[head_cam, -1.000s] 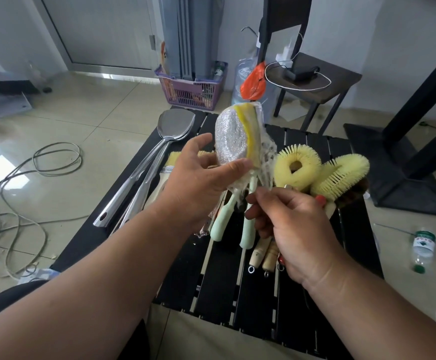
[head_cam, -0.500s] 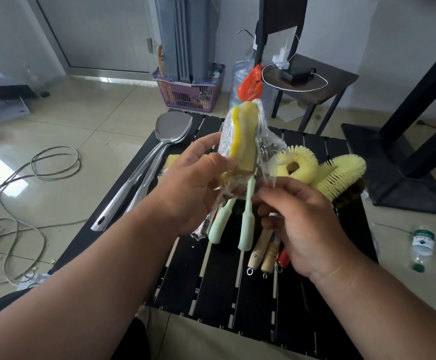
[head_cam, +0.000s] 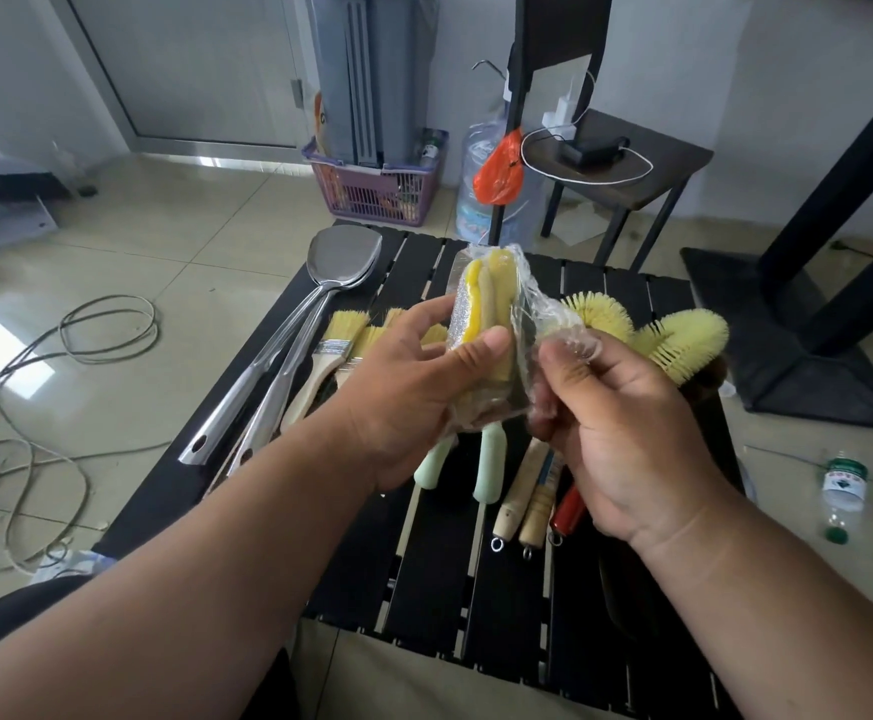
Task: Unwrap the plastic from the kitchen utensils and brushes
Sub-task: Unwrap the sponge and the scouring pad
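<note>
My left hand [head_cam: 413, 387] grips a pack of sponge scrubbers [head_cam: 486, 298], yellow and silver with pale green handles [head_cam: 489, 467], held upright above the black slatted table [head_cam: 434, 589]. Clear plastic wrap [head_cam: 540, 324] still covers the sponge heads and bulges out to the right. My right hand [head_cam: 616, 423] pinches that loose plastic between thumb and fingers, just right of the pack. Yellow round bristle brushes [head_cam: 678, 345] lie behind my right hand, their wooden handles [head_cam: 520, 491] showing below it.
Steel spatulas [head_cam: 320, 283] and paint brushes [head_cam: 338, 340] lie on the table's left side. On the floor are cables [head_cam: 60, 356] at left and a small bottle [head_cam: 845, 491] at right. A purple basket [head_cam: 377, 187], a water jug and a side table stand behind.
The pack has turned so its edge faces me, and my right hand has risen from the handles to pinch the plastic beside the sponge heads, pulling it out to the right.
</note>
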